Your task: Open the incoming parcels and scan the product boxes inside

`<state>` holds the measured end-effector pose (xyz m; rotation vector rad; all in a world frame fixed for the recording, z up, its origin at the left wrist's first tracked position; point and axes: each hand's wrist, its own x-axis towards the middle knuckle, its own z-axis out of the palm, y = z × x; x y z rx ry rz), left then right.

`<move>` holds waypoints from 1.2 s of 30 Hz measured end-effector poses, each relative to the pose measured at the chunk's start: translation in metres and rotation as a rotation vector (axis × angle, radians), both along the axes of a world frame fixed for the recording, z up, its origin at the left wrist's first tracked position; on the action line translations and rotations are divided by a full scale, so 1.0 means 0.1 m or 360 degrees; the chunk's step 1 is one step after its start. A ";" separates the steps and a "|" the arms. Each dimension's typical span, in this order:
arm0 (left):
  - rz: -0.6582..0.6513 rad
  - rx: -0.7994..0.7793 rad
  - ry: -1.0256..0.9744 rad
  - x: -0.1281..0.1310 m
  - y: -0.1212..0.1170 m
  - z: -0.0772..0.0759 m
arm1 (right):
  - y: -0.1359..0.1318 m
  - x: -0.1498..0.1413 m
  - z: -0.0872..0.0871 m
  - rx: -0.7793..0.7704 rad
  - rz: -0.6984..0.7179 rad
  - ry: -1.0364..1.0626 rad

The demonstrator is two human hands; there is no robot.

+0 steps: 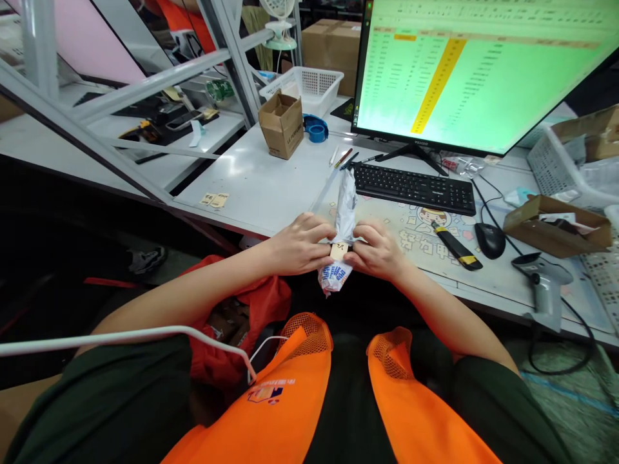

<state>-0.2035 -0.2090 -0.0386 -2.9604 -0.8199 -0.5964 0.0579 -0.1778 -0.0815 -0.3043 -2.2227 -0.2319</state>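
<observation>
A long white plastic-wrapped packet (pixel 344 212) with blue print at its lower end stands upright at the desk's front edge. My left hand (pixel 300 245) and my right hand (pixel 380 251) are closed on its middle from either side. A small tan label (pixel 339 250) sits between my fingertips on the packet. Both forearms reach in over an orange mesh vest (pixel 300 393).
On the desk are a black keyboard (pixel 413 187), a mouse (pixel 489 240), a black and yellow utility knife (pixel 457 248), a barcode scanner (pixel 544 283), a monitor (pixel 478 71) with a green spreadsheet, small cardboard boxes (pixel 281 124), tape (pixel 316 132), white baskets (pixel 309 84). A metal rack (pixel 145 84) stands left.
</observation>
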 end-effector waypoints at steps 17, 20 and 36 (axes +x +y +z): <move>0.0314 -0.0720 -0.0606 -0.03 0.07 -0.11 | -0.11 -0.20 0.31 -0.0239 -0.0080 -0.0593; 0.0395 -0.0704 -0.0388 -0.12 -0.10 0.05 | -0.03 -0.35 0.38 -0.0248 -0.0050 -0.0756; 0.0239 -0.0001 -0.0532 -0.70 -0.31 -0.99 | 0.05 0.11 0.16 -0.0609 0.0173 -0.0278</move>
